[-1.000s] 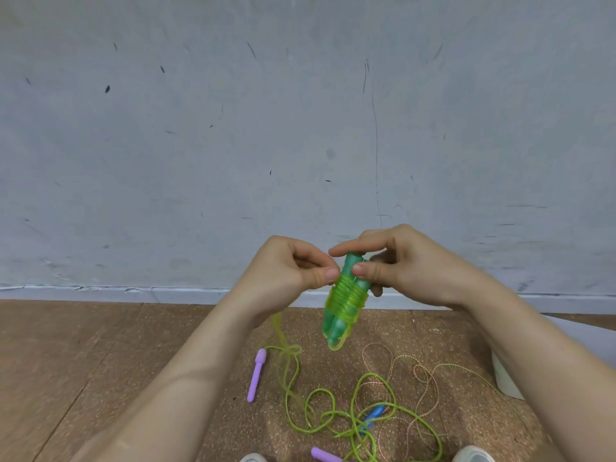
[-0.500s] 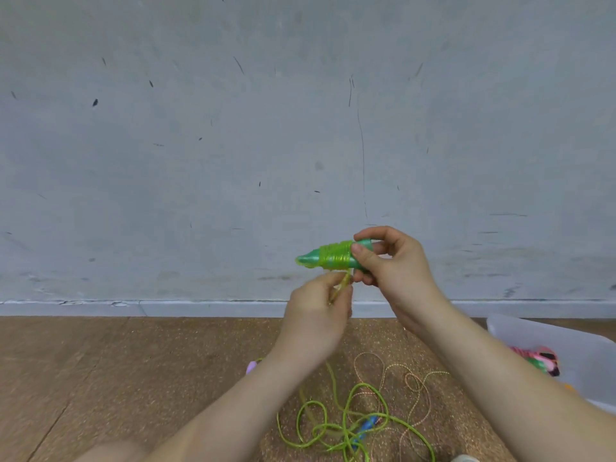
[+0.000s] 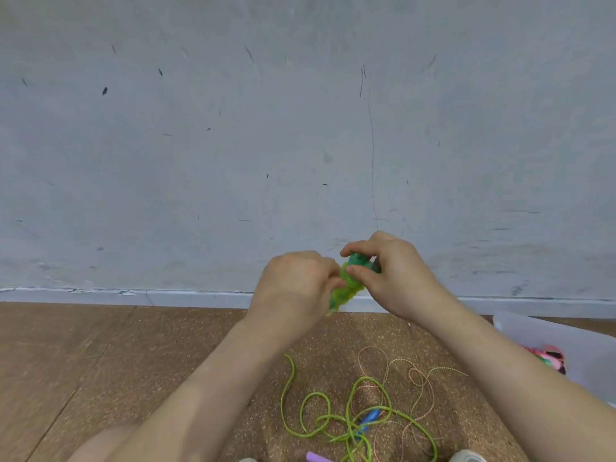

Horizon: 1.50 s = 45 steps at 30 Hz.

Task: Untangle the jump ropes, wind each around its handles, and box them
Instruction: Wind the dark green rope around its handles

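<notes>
A pair of green handles (image 3: 350, 281) wrapped in coils of yellow-green rope is held up in front of the wall. My right hand (image 3: 390, 271) pinches the upper end of the handles. My left hand (image 3: 296, 285) is closed around the rope beside the lower end and hides part of the bundle. The loose green rope (image 3: 320, 418) lies in loops on the floor below, tangled with a thin speckled pink rope (image 3: 420, 381) and a blue handle (image 3: 368, 420). The clear box (image 3: 520, 331) is at the right.
A purple handle (image 3: 316, 457) pokes in at the bottom edge. Pink and green wound ropes (image 3: 546, 356) lie inside the box. The floor is brown cork; a scuffed grey wall with a white baseboard stands close ahead. A pale shoe tip (image 3: 466, 456) shows at the bottom.
The handle bundle has swung from horizontal back to tilted downward. My left hand rose from below it to beside it. Less loose green rope lies on the floor.
</notes>
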Available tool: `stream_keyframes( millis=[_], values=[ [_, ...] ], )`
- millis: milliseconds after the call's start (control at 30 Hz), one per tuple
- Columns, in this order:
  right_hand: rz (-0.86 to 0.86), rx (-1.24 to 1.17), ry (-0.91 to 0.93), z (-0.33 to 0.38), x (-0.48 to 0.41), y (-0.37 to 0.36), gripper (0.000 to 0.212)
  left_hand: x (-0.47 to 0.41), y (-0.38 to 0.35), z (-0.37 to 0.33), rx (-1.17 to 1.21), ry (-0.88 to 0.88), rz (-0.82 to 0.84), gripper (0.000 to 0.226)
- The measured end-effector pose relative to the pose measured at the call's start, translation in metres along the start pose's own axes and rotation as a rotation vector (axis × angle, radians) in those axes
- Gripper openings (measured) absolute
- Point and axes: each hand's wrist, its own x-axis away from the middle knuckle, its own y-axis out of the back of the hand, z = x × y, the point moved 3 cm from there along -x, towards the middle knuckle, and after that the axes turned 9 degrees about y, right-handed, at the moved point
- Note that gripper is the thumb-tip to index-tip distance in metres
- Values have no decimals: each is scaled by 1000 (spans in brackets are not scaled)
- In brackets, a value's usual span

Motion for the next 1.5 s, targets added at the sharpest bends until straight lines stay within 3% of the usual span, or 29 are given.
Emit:
stream_keyframes(
  millis=[200, 267, 367, 500, 600, 667, 867, 933, 1033, 1167, 1233, 1500],
  values=[
    [183, -168, 67, 6, -1, 2, 29, -4, 1, 22, 312, 143, 61, 9],
    [229, -290, 43, 8, -1, 4, 28, -5, -2, 25, 487, 210, 128, 1],
    [279, -497, -2, 10, 0, 11, 27, -6, -3, 28, 810, 312, 239, 7],
    [247, -876, -86, 13, 1, 12, 22, -6, -4, 31, 1233, 398, 388, 4],
    [132, -1243, -157, 19, 0, 8, 23, -5, -16, 22, 1519, 517, 452, 7],
    [27, -1383, -208, 21, 0, 7, 21, -3, -29, 17, 1533, 607, 411, 34],
    [-173, -1393, -351, 10, 2, 8, 19, 3, -39, 1, 1269, 519, 174, 15],
    [-231, -1261, -359, 4, 2, 8, 15, 4, -38, -1, 1105, 469, 88, 19],
    [-295, -999, -341, -1, 4, 7, 16, 8, -39, -6, 807, 388, 99, 27],
    [-319, -660, -293, 0, 5, 8, 15, 13, -36, -13, 143, 14, -91, 21],
    [-299, -535, -272, 1, 6, 6, 15, 16, -29, -17, -55, -138, -138, 14],
    [-166, -148, -157, 3, 0, 6, 14, 12, -14, -9, -113, -373, -247, 21]
  ],
)
